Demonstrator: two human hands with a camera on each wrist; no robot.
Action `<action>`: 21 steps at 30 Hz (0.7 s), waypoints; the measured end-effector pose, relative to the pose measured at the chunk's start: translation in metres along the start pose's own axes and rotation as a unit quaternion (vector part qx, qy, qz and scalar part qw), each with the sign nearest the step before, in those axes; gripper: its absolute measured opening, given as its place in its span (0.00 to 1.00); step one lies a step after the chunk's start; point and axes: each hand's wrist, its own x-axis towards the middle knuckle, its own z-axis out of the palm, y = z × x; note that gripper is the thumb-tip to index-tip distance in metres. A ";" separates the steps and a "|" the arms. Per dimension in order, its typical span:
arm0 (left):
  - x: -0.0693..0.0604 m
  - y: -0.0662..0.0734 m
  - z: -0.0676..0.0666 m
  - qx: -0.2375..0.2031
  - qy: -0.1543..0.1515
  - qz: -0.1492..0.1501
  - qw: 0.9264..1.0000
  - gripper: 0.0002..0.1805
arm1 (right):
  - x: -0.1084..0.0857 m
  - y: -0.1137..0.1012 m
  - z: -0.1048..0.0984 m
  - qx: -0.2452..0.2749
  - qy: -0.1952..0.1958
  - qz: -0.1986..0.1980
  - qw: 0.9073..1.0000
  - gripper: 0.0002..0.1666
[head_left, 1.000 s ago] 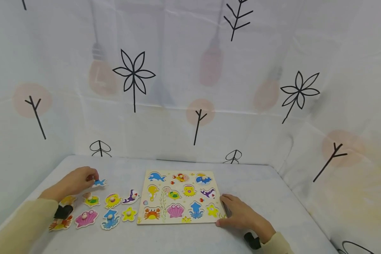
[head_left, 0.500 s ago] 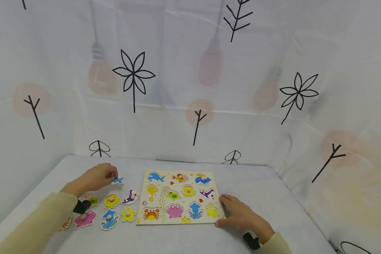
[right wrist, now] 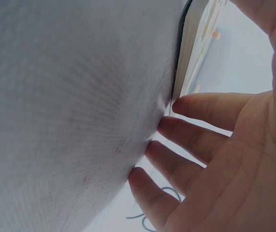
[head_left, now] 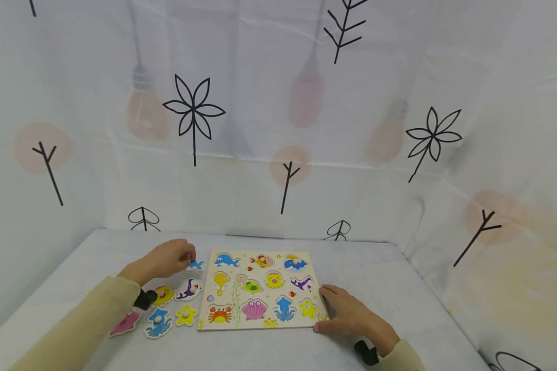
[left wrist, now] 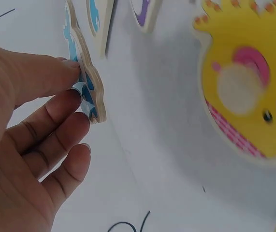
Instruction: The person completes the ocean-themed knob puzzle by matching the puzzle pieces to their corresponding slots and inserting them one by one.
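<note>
My left hand (head_left: 164, 258) pinches a blue dolphin-shaped puzzle piece (head_left: 196, 265) over the table, just left of the wooden puzzle board (head_left: 271, 306). In the left wrist view the piece (left wrist: 90, 87) stands on edge, between thumb and fingertips; its grip point is hidden. On the board, a small red fish and a blue whale with knobs sit in the top row, while the top left shows a printed blue dolphin. My right hand (head_left: 351, 314) rests at the board's right edge, thumb by the near corner. Its fingers reach out straight in the right wrist view, fingertips against the table cloth.
Left of the board lie a yellow octopus piece (head_left: 164, 295), a purple and white piece (head_left: 188, 289), a blue squid (head_left: 158, 324), a yellow star (head_left: 186, 315) and a pink shell (head_left: 126, 323). My left sleeve (head_left: 81, 322) covers others. A patterned curtain (head_left: 241, 196) encloses the table.
My left hand has carried the blue dolphin-shaped piece rightward across the table, nearer the board. The left forearm now covers more loose pieces. My right hand has stayed at the board's edge.
</note>
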 end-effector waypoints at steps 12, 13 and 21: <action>0.024 0.018 0.011 0.004 -0.004 0.008 1.000 0.05 | 0.001 0.002 0.001 -0.005 -0.003 0.001 1.000 0.60; 0.026 0.020 0.011 0.003 -0.004 0.010 1.000 0.05 | 0.002 0.002 0.001 -0.005 -0.004 0.001 1.000 0.60; 0.039 0.029 0.017 -0.010 -0.008 0.011 1.000 0.04 | 0.000 0.000 0.000 -0.005 -0.005 0.007 1.000 0.60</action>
